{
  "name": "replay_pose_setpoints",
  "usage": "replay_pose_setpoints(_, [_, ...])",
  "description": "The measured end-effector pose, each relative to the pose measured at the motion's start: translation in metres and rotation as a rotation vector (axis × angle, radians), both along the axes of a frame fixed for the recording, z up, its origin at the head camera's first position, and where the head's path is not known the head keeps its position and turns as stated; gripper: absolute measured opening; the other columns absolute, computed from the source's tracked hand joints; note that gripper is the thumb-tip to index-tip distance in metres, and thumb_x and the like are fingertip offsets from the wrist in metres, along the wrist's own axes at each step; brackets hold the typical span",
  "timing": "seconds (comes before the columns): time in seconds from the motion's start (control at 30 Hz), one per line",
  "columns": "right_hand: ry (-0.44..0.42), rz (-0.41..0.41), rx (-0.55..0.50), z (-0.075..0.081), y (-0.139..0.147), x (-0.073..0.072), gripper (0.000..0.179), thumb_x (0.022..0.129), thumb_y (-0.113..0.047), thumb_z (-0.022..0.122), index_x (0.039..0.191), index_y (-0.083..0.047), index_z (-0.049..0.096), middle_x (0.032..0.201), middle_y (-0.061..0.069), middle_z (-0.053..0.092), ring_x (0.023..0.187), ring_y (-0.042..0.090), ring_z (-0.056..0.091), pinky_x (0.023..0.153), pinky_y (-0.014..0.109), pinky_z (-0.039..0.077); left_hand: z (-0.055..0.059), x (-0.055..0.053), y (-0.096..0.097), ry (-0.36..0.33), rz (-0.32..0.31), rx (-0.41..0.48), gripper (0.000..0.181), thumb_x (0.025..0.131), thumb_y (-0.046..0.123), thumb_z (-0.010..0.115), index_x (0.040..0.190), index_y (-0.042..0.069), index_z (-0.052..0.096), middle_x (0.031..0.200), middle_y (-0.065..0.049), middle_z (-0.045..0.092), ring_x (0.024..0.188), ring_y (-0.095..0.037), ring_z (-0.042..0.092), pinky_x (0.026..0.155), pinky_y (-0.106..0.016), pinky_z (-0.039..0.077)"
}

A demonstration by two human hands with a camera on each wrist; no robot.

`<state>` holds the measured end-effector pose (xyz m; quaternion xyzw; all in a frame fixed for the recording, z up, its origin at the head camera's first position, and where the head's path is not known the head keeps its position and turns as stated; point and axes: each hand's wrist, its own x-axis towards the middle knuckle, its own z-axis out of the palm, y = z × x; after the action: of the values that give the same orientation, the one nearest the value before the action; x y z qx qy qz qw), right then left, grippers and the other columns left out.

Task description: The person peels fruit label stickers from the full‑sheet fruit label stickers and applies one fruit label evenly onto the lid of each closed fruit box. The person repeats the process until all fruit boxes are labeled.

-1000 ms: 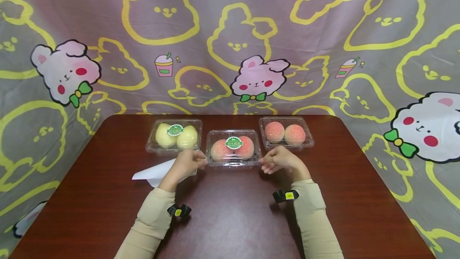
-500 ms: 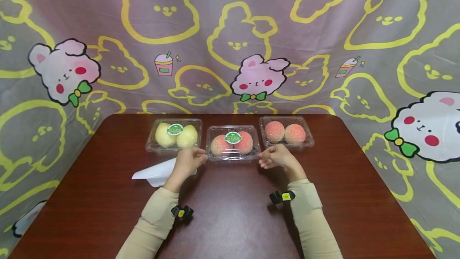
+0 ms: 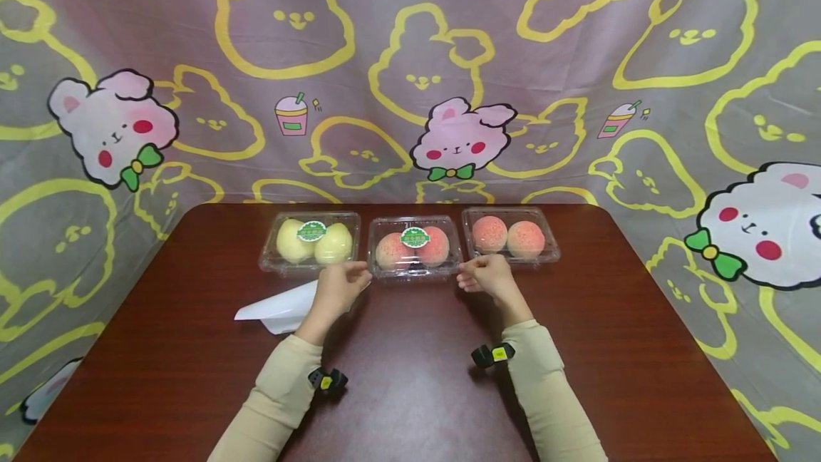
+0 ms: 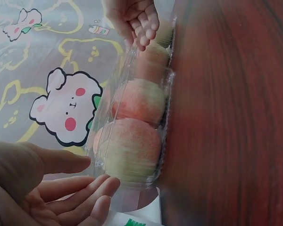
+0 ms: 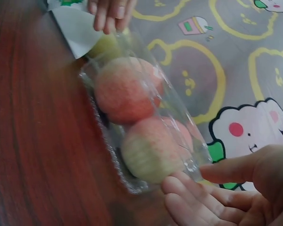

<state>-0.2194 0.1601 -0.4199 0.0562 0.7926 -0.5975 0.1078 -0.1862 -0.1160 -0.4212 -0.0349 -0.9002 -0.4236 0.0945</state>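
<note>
1. Labelled clear plastic peach box (image 3: 415, 242) sits mid-row on wood-grain table (image 3: 410, 376).
2. Left hand (image 3: 340, 287), right hand (image 3: 490, 276): at its near corners, fingers extended, unclenched; contact hard to judge.
3. Best nudge both corners evenly, keeping it square.

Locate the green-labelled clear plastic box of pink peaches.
In the head view, the box sits centrally, between a clear box of yellow fruit, left, and another clear peach box, right.
</note>
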Motion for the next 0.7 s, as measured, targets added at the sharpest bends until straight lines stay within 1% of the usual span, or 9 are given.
replay_pose_setpoints(0.13, [0.042, -0.076, 0.023, -0.003, -0.006, -0.002, 0.027, 0.096, -0.003, 0.053, 0.109, 0.018, 0.062, 0.066, 0.004, 0.070, 0.053, 0.003, 0.063, 0.057, 0.022, 0.058, -0.002, -0.001, 0.003, 0.011, -0.016, 0.051, 0.027, 0.084, 0.002, 0.068, 0.107, -0.011, 0.068, 0.095, -0.024, 0.073, 0.082, -0.034, 0.073, 0.075, -0.040, 0.059])
replay_pose_setpoints(0.27, [0.065, -0.118, 0.034, -0.005, -0.009, -0.002, 0.026, 0.095, -0.003, 0.053, 0.109, 0.017, 0.063, 0.069, 0.007, 0.072, 0.052, 0.002, 0.063, 0.057, 0.023, 0.058, -0.004, -0.002, 0.005, 0.001, -0.033, 0.085, 0.031, 0.084, 0.000, 0.066, 0.112, -0.013, 0.065, 0.096, -0.027, 0.072, 0.084, -0.036, 0.073, 0.075, -0.039, 0.059])
replay_pose_setpoints(0.5, [0.090, -0.160, 0.022, -0.006, -0.012, -0.003, 0.026, 0.094, -0.003, 0.055, 0.107, 0.017, 0.063, 0.067, 0.007, 0.072, 0.050, 0.001, 0.062, 0.056, 0.023, 0.058, -0.003, -0.001, 0.007, -0.001, -0.050, 0.093, 0.035, 0.085, 0.002, 0.066, 0.116, -0.015, 0.061, 0.101, -0.030, 0.070, 0.090, -0.038, 0.072, 0.080, -0.040, 0.059])
replay_pose_setpoints(0.7, [0.097, -0.161, 0.027, -0.006, -0.014, -0.004, 0.026, 0.095, -0.005, 0.055, 0.108, 0.017, 0.064, 0.071, 0.012, 0.073, 0.051, 0.002, 0.062, 0.057, 0.023, 0.058, -0.001, 0.000, 0.007, -0.014, -0.059, 0.088, 0.037, 0.086, 0.003, 0.065, 0.117, -0.015, 0.060, 0.103, -0.031, 0.070, 0.091, -0.038, 0.072, 0.081, -0.040, 0.059])
